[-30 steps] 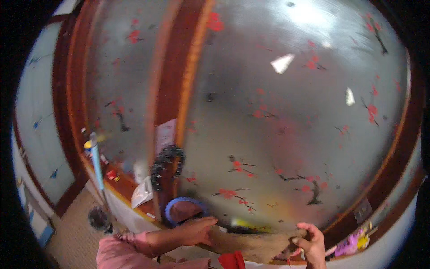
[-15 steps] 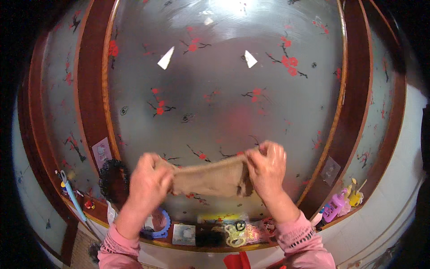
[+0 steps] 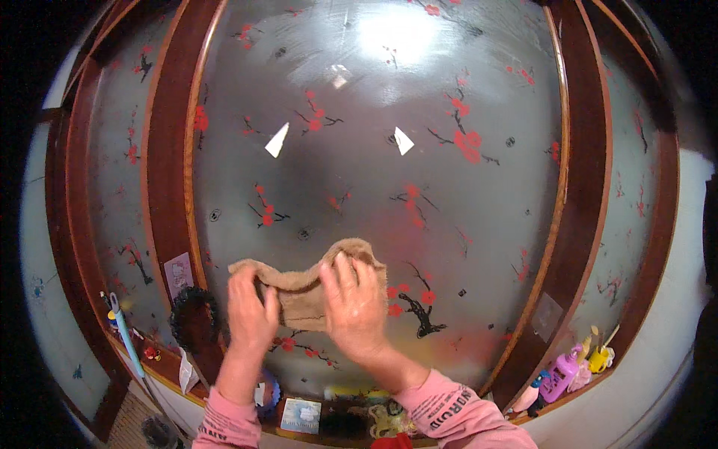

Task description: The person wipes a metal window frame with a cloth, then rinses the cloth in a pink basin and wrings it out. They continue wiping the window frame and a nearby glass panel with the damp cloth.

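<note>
A brown towelling cloth (image 3: pixel 301 308) is spread against the frosted glass panel (image 3: pixel 336 179), its upper edge folded and bunched. My left hand (image 3: pixel 251 313) grips its left end, with the thumb and fingers curled at the folded edge. On its right part lies my right hand (image 3: pixel 354 308), fingers bent over the cloth and their tips at the upper fold. What the fingertips pinch is partly hidden by the folds. Red blossoms on dark branches decorate the glass around the cloth.
Below the panel runs a ledge holding a small pale box (image 3: pixel 301 416), a black curly hairpiece or brush-like item (image 3: pixel 196 320) and a purple bottle (image 3: pixel 559 376). A blue-handled stick (image 3: pixel 127 337) leans at the left. Dark wooden frames (image 3: pixel 168 157) border the glass.
Both hands have moved closer together and the cloth, stretched between them before, now lies bunched against the glass. The right hand has come left. The view has tilted slightly.
</note>
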`<act>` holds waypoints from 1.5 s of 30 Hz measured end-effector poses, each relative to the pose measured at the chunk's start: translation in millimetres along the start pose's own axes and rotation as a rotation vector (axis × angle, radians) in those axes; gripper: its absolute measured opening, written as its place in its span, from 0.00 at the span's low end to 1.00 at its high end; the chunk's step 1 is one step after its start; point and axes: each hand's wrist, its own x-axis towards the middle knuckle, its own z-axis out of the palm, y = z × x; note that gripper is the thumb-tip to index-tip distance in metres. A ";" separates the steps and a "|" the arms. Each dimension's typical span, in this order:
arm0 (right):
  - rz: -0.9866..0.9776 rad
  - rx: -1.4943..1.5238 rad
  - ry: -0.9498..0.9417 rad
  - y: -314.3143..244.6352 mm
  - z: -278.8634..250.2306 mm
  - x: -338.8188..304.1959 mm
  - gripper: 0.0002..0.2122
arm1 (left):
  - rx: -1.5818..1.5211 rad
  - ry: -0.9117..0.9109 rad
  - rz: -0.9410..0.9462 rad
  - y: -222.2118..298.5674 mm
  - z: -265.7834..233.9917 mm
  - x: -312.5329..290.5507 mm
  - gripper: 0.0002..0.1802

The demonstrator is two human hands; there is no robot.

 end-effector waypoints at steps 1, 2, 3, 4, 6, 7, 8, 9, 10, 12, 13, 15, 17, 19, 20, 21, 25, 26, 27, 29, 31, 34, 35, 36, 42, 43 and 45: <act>-0.009 -0.046 -0.081 -4.3 4.2 -7.6 0.28 | 0.023 -0.020 0.078 6.8 2.8 -13.8 0.37; -0.015 -0.096 -0.158 -7.2 6.7 -12.9 0.27 | -0.002 -0.084 0.106 12.9 3.0 -21.9 0.43; -0.022 -0.148 -0.233 -7.9 10.9 -15.2 0.27 | 0.081 -0.127 0.127 7.3 9.2 -25.5 0.45; -0.024 -0.144 -0.240 -3.9 20.2 -13.3 0.28 | 0.174 -0.169 0.111 0.6 12.4 -22.3 0.45; -0.124 -0.166 -0.271 2.7 19.5 4.3 0.28 | 0.282 -0.184 0.097 -16.9 16.8 -9.6 0.44; -0.171 -0.175 -0.285 7.2 20.3 20.0 0.28 | 0.296 -0.156 0.100 -26.6 19.5 2.1 0.44; -0.218 -0.199 -0.241 14.4 26.4 39.8 0.29 | 0.310 -0.129 0.103 -34.0 22.5 16.3 0.43; -0.240 -0.186 -0.205 20.9 30.3 62.2 0.28 | 0.321 -0.071 0.118 -39.2 26.9 33.6 0.43; -0.230 -0.120 -0.214 27.2 33.4 86.9 0.28 | 0.342 -0.013 0.135 -42.2 27.0 56.4 0.44; -0.261 -0.140 -0.091 46.2 29.6 136.0 0.31 | 0.333 0.085 0.150 -27.0 23.0 113.7 0.43; -0.227 -0.256 -0.101 52.9 22.7 161.2 0.32 | 0.311 0.135 0.168 -15.0 18.2 143.0 0.41; -0.226 -0.299 0.076 91.5 18.1 199.1 0.32 | 0.278 0.214 0.180 10.6 34.6 194.4 0.40; -0.158 -0.384 0.163 128.3 -3.5 232.7 0.34 | 0.244 0.256 0.234 47.8 43.8 235.8 0.39; -0.130 -0.547 0.217 161.3 -35.0 252.3 0.33 | 0.219 0.288 0.325 90.0 49.1 258.1 0.38; -0.085 -0.579 0.196 174.8 -45.9 254.2 0.34 | 0.226 0.278 0.354 104.8 54.4 260.5 0.37; -0.040 -0.616 0.174 186.9 -58.6 252.7 0.35 | 0.228 0.268 0.384 119.9 59.8 260.8 0.37; 0.137 -0.667 0.135 227.3 -94.8 203.1 0.36 | 0.176 0.219 0.546 167.4 91.3 236.5 0.35; 0.182 -0.677 0.141 232.7 -105.3 184.5 0.37 | 0.166 0.186 0.568 183.0 97.1 227.8 0.35; 0.227 -0.686 0.147 236.4 -114.2 162.4 0.37 | 0.158 0.156 0.606 194.7 98.0 217.2 0.35; 0.318 -0.730 0.133 240.0 -133.0 109.7 0.37 | 0.127 0.104 0.687 215.3 107.9 192.9 0.35; 0.430 -0.685 0.099 233.9 -145.0 47.2 0.37 | 0.081 0.013 0.769 228.9 118.3 161.3 0.35; 0.499 -0.655 0.024 214.8 -151.7 -60.0 0.36 | 0.030 -0.142 0.924 239.9 130.1 107.5 0.33; 0.493 -0.674 -0.001 210.3 -160.1 -93.6 0.35 | -0.035 -0.174 0.991 245.6 133.4 92.0 0.33; 0.512 -0.626 -0.056 200.7 -161.6 -124.8 0.36 | -0.074 -0.221 1.058 244.9 137.0 78.1 0.32; 0.298 -0.599 -0.024 187.0 -198.7 -106.7 0.25 | -0.073 -0.190 1.148 260.8 154.8 63.6 0.26; 0.213 -0.667 0.031 199.5 -202.2 -85.9 0.24 | -0.076 -0.173 1.125 268.7 159.6 72.9 0.25; 0.143 -0.812 0.024 216.4 -214.6 -26.3 0.25 | -0.108 0.002 0.993 286.3 168.5 107.3 0.22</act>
